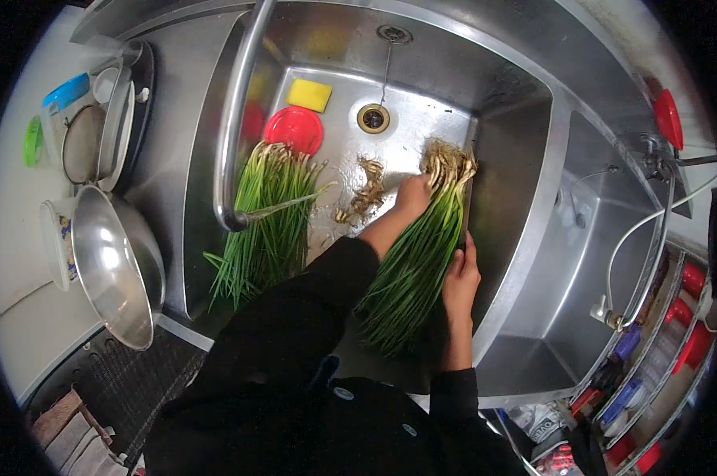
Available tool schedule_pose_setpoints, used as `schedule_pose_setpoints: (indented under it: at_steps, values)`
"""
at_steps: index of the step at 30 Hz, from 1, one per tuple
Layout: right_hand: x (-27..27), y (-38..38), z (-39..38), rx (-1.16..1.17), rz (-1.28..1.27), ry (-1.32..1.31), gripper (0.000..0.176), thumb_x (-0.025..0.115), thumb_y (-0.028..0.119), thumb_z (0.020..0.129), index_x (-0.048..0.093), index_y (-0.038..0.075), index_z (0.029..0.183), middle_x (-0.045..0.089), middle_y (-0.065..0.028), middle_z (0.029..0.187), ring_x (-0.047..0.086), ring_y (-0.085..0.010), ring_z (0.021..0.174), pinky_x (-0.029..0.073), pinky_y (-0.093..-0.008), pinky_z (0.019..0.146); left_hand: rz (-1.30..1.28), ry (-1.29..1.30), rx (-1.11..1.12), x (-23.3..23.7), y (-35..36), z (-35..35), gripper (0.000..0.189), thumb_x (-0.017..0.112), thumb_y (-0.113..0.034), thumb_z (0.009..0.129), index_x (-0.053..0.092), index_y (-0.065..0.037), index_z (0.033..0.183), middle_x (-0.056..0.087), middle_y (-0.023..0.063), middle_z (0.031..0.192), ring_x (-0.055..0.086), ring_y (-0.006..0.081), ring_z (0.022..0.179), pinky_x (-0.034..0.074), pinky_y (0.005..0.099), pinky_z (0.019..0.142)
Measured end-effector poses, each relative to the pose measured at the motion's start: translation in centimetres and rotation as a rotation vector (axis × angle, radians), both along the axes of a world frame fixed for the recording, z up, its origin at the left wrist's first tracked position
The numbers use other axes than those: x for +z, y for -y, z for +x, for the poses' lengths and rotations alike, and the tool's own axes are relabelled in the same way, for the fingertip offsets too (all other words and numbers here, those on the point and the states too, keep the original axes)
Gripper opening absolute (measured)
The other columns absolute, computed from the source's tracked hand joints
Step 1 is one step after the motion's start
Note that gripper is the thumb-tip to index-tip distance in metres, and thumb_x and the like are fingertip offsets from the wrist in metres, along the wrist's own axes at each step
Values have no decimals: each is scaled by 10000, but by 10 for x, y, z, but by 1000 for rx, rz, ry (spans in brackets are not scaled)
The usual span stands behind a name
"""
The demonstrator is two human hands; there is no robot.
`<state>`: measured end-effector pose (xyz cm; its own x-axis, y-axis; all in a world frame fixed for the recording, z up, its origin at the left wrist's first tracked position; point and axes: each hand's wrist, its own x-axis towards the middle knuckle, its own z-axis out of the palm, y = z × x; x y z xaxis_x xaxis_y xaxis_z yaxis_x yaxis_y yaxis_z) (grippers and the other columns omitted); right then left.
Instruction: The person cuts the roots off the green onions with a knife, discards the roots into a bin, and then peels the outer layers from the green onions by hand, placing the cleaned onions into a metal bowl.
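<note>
A bunch of green onions (414, 262) with pale rooty ends lies along the right wall of a steel sink (422, 119). My left hand (412, 196) grips the bunch just below its roots. My right hand (460, 279) rests against the right side of the green stalks, by the sink wall. A second bunch of green onions (270, 218) lies in the sink's left part, under the curved faucet pipe (235, 119). Loose root trimmings (362, 194) lie between the two bunches. Both arms wear black sleeves.
A red plate (295, 129), a yellow sponge (309, 94) and the drain (373, 118) sit at the sink's far end. Steel bowls (116, 266) and a strainer (85, 143) stand on the left counter. A second basin (580, 262) with a hose lies right, bottles beyond it.
</note>
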<state>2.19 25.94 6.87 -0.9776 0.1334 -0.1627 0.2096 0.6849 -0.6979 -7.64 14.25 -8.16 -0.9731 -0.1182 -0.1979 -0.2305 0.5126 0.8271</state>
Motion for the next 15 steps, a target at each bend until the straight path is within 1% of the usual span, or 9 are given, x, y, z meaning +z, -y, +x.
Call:
schedule_pose_setpoints:
  at_steps: [1, 3, 5, 6, 9, 11, 12, 14, 15]
  values:
    - [7, 0, -2, -33, -21, 97, 346, 382, 105, 896, 386, 87, 1241, 564, -265, 903, 583, -371, 829, 450, -345, 635, -42, 78, 74, -3, -11, -16, 212, 507, -124, 775, 584, 44, 878, 587, 250, 784, 573, 383, 769, 461, 432, 735]
    - [9, -2, -4, -68, -42, 195, 342, 376, 107, 899, 387, 86, 1240, 562, -260, 948, 578, -363, 877, 452, -338, 665, -9, 385, 65, -24, -26, -42, 383, 533, -200, 792, 471, 24, 1096, 558, 239, 978, 536, 364, 932, 429, 416, 813]
    - [7, -4, -3, -81, -46, 118, 329, 404, 106, 894, 424, 68, 1221, 482, -77, 632, 408, -115, 552, 396, -237, 554, -7, 441, 108, -30, -34, -42, 445, 542, -224, 794, 429, 9, 1157, 534, 229, 1065, 510, 357, 1000, 408, 414, 854]
    - [7, -4, -4, -84, -48, 119, 329, 404, 106, 894, 424, 68, 1221, 482, -77, 632, 408, -115, 552, 396, -237, 554, -67, 510, 58, -11, -31, -38, 481, 552, -249, 790, 411, -1, 1177, 496, 221, 1123, 474, 357, 1048, 383, 420, 884]
    - [9, -3, -4, -84, -27, 160, 329, 402, 101, 894, 424, 69, 1220, 553, -124, 711, 495, -132, 610, 421, -254, 599, -113, 557, -110, -29, -22, -25, 555, 582, -298, 769, 391, -15, 1207, 446, 213, 1195, 414, 360, 1117, 332, 431, 936]
    - [5, -2, -2, -2, -45, 68, 328, 374, 126, 905, 404, 80, 1228, 563, -260, 944, 580, -373, 855, 461, -356, 669, -22, 551, -257, -34, -11, -20, 583, 598, -315, 753, 403, -17, 1213, 419, 212, 1214, 373, 356, 1145, 277, 418, 976]
    - [7, 0, -3, -2, -43, 64, 328, 374, 126, 905, 404, 80, 1228, 563, -260, 944, 580, -373, 855, 461, -356, 669, -21, 547, -258, -29, -7, -18, 583, 598, -315, 753, 403, -17, 1213, 419, 212, 1214, 373, 356, 1145, 277, 418, 976]
    - [13, 4, -3, -1, -54, 79, 337, 395, 113, 894, 408, 84, 1229, 564, -261, 939, 573, -390, 842, 464, -387, 659, -28, 365, -82, -25, -6, -7, 495, 561, -278, 778, 442, -1, 1171, 471, 206, 1147, 428, 355, 1080, 292, 412, 955]
    - [14, 3, -3, 3, -53, 79, 337, 395, 113, 894, 408, 84, 1229, 564, -261, 939, 573, -390, 842, 464, -387, 659, -29, 161, 190, -24, -12, 4, 415, 504, -260, 813, 474, 13, 1124, 525, 211, 1045, 497, 346, 978, 348, 407, 888]
